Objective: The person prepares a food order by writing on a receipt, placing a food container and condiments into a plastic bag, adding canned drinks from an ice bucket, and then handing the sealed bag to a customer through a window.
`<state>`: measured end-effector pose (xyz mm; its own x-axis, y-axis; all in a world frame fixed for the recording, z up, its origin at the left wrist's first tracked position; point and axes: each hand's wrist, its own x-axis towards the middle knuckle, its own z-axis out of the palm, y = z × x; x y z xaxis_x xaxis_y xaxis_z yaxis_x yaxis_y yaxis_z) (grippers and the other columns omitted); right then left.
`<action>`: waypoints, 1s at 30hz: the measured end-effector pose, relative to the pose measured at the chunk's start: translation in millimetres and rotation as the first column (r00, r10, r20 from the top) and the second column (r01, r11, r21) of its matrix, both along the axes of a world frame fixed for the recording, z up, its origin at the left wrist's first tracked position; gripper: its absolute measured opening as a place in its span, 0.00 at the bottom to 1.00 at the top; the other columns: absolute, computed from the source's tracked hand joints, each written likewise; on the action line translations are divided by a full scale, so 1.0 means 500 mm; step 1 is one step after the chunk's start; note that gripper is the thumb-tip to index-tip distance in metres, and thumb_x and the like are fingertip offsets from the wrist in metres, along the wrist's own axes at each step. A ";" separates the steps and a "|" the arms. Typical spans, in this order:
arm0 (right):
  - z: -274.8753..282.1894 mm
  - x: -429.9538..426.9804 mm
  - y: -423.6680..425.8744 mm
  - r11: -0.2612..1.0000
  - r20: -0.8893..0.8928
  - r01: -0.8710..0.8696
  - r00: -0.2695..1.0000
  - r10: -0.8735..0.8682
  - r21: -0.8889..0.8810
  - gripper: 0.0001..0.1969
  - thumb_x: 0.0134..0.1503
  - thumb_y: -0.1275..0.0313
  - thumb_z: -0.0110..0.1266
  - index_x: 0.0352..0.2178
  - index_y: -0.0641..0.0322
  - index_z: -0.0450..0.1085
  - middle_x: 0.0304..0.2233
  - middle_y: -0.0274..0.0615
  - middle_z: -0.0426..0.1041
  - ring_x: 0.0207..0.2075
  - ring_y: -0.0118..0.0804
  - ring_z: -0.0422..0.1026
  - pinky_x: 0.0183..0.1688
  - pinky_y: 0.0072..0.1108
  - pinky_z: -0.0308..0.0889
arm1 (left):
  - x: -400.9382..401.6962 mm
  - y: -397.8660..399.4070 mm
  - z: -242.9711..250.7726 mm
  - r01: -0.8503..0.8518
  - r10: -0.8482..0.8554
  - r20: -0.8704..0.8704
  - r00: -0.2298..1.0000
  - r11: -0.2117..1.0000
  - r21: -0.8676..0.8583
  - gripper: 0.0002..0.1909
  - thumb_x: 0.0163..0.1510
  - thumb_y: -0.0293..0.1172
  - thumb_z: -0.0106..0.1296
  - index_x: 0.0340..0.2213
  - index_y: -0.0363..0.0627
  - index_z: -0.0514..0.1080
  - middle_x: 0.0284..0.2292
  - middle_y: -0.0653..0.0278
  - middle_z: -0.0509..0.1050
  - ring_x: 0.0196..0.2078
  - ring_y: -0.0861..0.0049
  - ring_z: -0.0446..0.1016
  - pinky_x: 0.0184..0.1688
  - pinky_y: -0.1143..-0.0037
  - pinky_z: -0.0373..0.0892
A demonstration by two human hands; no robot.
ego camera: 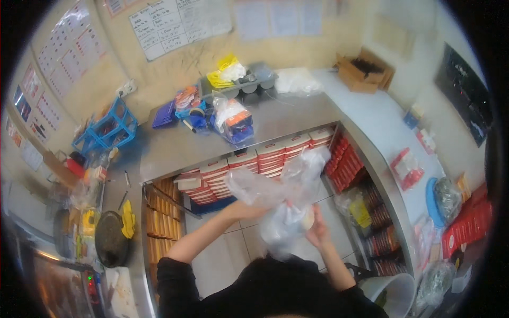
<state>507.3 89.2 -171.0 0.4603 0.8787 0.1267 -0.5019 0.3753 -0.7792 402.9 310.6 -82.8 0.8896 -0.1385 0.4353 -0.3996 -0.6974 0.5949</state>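
Observation:
A clear plastic bag [282,222] with two loose upper ends hangs between my hands, close in front of my chest; it is blurred and its contents cannot be made out. My left hand [254,210] is at the bag's left side, its fingers mostly hidden behind the plastic. On the right side, my right hand [318,230] grips a round, pale tan thing [307,219], perhaps a roll of tape, against the bag. Beyond them on the steel counter [278,115] stands a plastic-wrapped orange and blue package [237,121].
Stacks of red and white boxes [214,179] fill the shelf under the counter. A blue plastic rack [111,127] and a dark oval pan [111,238] are at the left. An open cardboard box [366,73] stands back right; a white bin [391,296] is low at the right.

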 end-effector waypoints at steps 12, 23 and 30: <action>-0.063 0.414 0.544 0.952 -0.072 -0.264 0.964 0.255 -0.152 0.32 0.39 0.65 0.59 0.48 0.60 0.60 0.49 0.40 0.62 0.50 0.37 0.62 0.53 0.30 0.57 | 0.426 0.492 -0.033 0.129 -0.461 -0.259 0.849 0.656 -0.744 0.13 0.42 0.33 0.54 0.33 0.45 0.72 0.36 0.58 0.69 0.45 0.64 0.65 0.50 0.72 0.60; -0.069 0.866 0.768 0.750 0.462 0.212 0.876 0.140 -0.627 0.13 0.48 0.62 0.57 0.29 0.62 0.74 0.18 0.34 0.71 0.30 0.27 0.70 0.40 0.20 0.62 | 0.661 0.682 -0.312 -0.306 0.072 -0.301 0.951 0.370 -0.877 0.11 0.48 0.27 0.48 0.36 0.39 0.69 0.35 0.59 0.70 0.43 0.67 0.66 0.45 0.72 0.62; -0.160 1.004 0.942 0.571 0.962 0.791 0.080 0.260 -0.220 0.07 0.46 0.67 0.55 0.26 0.57 0.72 0.30 0.39 0.70 0.38 0.36 0.68 0.37 0.29 0.63 | 0.796 0.792 -0.184 -0.554 0.268 -0.522 0.809 0.645 -0.527 0.13 0.54 0.35 0.42 0.36 0.40 0.70 0.36 0.58 0.71 0.39 0.70 0.69 0.41 0.74 0.64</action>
<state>1009.2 560.0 -250.9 0.6551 0.7200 0.2290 0.7292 -0.5231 -0.4412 801.1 706.4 -174.7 0.8819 0.4606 -0.0999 0.1790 -0.1312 0.9751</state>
